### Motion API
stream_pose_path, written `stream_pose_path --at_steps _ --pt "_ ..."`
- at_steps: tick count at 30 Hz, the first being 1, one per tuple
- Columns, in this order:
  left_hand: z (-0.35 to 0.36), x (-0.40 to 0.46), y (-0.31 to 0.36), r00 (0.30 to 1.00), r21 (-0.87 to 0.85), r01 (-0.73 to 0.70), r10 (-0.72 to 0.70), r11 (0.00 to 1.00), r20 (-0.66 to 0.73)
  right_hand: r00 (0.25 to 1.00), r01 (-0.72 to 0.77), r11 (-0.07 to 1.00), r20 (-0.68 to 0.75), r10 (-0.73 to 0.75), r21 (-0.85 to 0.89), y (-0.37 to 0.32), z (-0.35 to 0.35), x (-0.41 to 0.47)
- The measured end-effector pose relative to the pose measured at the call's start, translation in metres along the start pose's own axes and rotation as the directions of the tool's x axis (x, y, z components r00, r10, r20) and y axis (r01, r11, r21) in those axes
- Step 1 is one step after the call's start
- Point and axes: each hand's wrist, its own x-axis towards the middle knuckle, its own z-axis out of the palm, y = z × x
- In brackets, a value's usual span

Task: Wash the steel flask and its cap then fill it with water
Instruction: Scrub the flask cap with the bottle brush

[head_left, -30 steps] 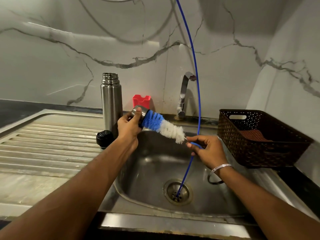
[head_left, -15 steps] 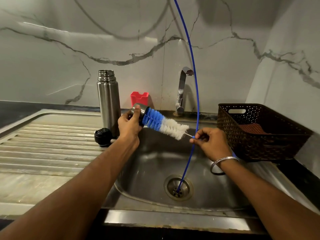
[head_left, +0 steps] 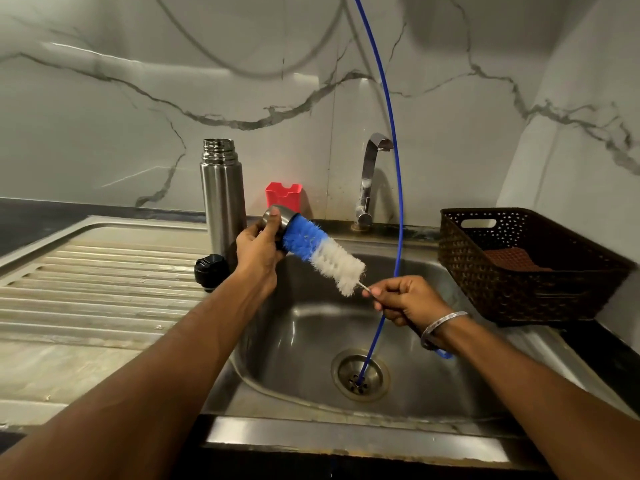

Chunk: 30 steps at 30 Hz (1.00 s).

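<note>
Head view: left hand [head_left: 258, 249] grips steel cap [head_left: 278, 216]; right hand [head_left: 407, 299] apparently pinches brush [head_left: 322, 254] wire.

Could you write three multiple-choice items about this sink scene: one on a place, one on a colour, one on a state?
1. Where does the steel flask stand?
A. In the basin
B. On the drainboard, left of the tap
C. In the brown basket

2. Which colours are the bristles of the bottle brush?
A. Blue and white
B. Green and yellow
C. All red

3. What is the state of the flask's mouth?
A. Capped
B. Open
C. Plugged by the brush

Answers:
1 B, it stands upright behind the left hand.
2 A, blue near the steel cap, white toward the right hand.
3 B, bare threads show.
</note>
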Motion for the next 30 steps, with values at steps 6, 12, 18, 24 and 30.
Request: stream_pose_path --at_steps 6,12,18,24,30 --pt "-0.005 0.006 0.001 0.998 0.009 0.019 -0.019 1.0 -0.052 0.804 0.34 0.761 -0.248 -0.54 -0.553 -0.002 0.011 0.004" --pt "-0.003 0.004 0.002 0.998 0.039 0.001 0.002 0.999 -0.062 0.913 0.318 0.825 -0.081 -0.399 -0.467 -0.006 0.01 0.001" --pt "-0.003 0.006 -0.01 0.999 0.108 0.04 -0.039 0.993 -0.011 0.924 -0.318 0.925 0.284 0.254 0.207 -0.005 -0.005 -0.006" --pt "-0.003 0.014 -0.013 0.999 0.056 0.049 -0.049 0.997 -0.007 0.834 0.258 0.717 -0.225 -0.504 -0.647 -0.007 0.006 -0.001" --pt "-0.004 0.006 -0.011 0.997 -0.009 0.066 -0.066 0.998 0.032 0.714 0.315 0.471 -0.12 -0.689 -0.824 0.001 0.007 -0.002"
